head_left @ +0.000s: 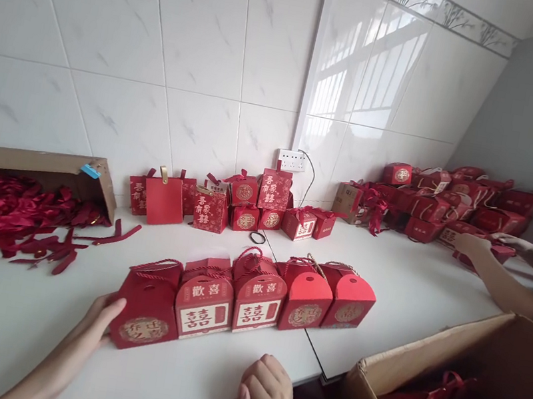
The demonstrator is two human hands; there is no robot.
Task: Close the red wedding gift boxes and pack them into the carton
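Note:
Five red gift boxes with cord handles stand side by side in a row on the white table. My left hand (98,318) grips the left side of the leftmost gift box (145,308), its thumb on the front edge and the other fingers partly hidden. That box has a round gold emblem and sits slightly turned. Two middle boxes (257,303) carry white labels with red characters; the box at the right end (349,307) shows another gold emblem. My right hand (268,395) is curled into a loose fist at the table's front edge, apart from the boxes, with nothing visible in it.
A carton of dark red ribbons (17,207) spills onto the table at left. Small red boxes and bags (245,189) line the tiled wall. Piled gift boxes (449,195) stand far right, near a co-worker's hands (476,249). An open carton (426,339) holds red bags.

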